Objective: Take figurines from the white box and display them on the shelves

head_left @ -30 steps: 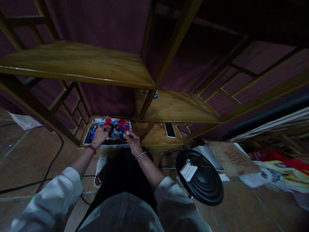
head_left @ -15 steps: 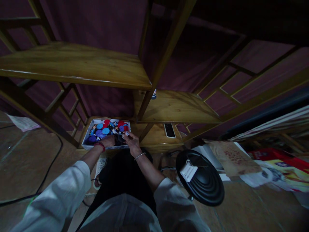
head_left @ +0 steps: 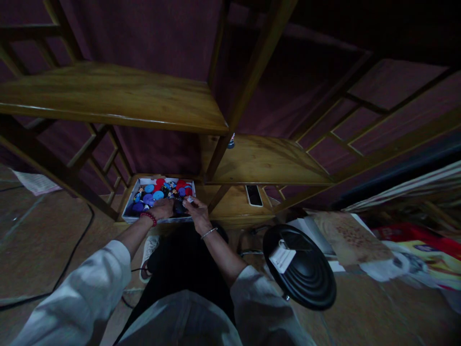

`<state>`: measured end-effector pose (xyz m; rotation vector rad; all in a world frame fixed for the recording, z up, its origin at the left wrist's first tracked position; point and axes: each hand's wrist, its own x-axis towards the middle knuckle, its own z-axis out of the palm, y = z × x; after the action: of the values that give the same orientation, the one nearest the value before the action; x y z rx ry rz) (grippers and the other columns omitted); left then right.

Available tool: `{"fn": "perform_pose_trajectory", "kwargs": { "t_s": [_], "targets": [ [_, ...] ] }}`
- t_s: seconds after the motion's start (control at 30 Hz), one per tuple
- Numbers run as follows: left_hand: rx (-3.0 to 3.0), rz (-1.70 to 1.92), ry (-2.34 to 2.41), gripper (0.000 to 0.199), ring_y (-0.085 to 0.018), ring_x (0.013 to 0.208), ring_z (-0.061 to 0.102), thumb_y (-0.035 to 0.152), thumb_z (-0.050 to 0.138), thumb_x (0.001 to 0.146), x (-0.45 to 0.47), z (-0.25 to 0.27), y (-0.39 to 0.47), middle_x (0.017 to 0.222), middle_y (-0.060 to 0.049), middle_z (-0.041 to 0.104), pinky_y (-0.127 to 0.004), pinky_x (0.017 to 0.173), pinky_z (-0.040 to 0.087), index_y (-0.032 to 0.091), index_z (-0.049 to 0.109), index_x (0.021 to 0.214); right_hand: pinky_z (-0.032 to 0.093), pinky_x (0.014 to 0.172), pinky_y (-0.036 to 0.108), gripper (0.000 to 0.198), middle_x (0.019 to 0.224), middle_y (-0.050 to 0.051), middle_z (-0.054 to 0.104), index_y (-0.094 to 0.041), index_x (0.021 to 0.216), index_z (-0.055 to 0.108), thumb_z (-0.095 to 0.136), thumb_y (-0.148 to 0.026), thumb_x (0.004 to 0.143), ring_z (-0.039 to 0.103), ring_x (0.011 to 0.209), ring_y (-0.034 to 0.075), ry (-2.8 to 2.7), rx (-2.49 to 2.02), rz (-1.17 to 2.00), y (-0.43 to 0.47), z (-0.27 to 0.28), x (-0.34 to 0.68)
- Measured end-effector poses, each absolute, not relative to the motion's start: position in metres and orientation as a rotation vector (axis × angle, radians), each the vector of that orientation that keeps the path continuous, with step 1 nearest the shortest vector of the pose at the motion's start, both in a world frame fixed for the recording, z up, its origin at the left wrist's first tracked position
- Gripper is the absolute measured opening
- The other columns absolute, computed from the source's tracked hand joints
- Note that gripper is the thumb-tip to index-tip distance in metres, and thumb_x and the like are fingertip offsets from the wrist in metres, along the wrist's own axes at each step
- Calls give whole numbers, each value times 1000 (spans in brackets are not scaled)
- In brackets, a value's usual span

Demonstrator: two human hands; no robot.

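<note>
A shallow white box (head_left: 130,204) sits on the bottom shelf, full of small toy figurines (head_left: 166,191) and round blue, purple and red pieces. Over its front edge, my left hand (head_left: 162,208) has its fingers together beside a dark object (head_left: 179,207) whose kind I cannot make out. My right hand (head_left: 197,211) faces it from the other side of that object. Thumb and fingers there pinch a small whitish piece (head_left: 188,199), which looks like part of a figurine. The left fingertips are partly hidden.
A small figurine (head_left: 231,141) stands on the middle shelf (head_left: 266,158), partly behind the upright. Below it lies a phone (head_left: 254,195). To my right is a round black stool (head_left: 306,274) with a white tag. A cable (head_left: 77,245) runs across the floor at left.
My left hand has shifted slightly right and turned so more of its back shows. The right hand stays almost in place, still pinching the whitish piece. The view moves slightly.
</note>
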<state>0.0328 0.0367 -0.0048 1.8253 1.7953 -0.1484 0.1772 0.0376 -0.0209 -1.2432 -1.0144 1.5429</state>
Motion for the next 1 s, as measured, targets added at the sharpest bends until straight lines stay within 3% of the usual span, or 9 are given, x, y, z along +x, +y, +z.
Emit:
{"fn": "perform_pose_trajectory", "kwargs": {
  "t_s": [0.23, 0.73, 1.0],
  "targets": [
    [1822, -112, 2057, 41, -24, 87, 61, 45, 46, 73, 14, 8, 41, 95, -12, 65, -29, 68, 44, 18, 56, 103, 49, 54, 23, 46, 81, 1, 67, -17, 93, 66, 70, -40, 54, 61, 72, 16, -1026, -1255, 1552, 40, -22, 175],
    [1624, 256, 2342, 40, -25, 90, 61, 40, 39, 82, 2, -6, 36, 93, -14, 65, -31, 73, 44, 15, 50, 112, 52, 60, 24, 40, 91, 2, 68, -18, 96, 65, 66, -35, 60, 62, 78, 16, -1260, -1349, 1454, 50, -34, 164],
    [1010, 547, 1559, 21, -17, 69, 64, 29, 45, 78, 7, -6, 18, 77, -9, 67, -28, 65, 48, 12, 55, 84, 49, 71, 22, 31, 83, -1, 69, -19, 95, 66, 64, -30, 66, 62, 76, 13, -1679, -1357, 1297, 59, -38, 158]
  ]
}}
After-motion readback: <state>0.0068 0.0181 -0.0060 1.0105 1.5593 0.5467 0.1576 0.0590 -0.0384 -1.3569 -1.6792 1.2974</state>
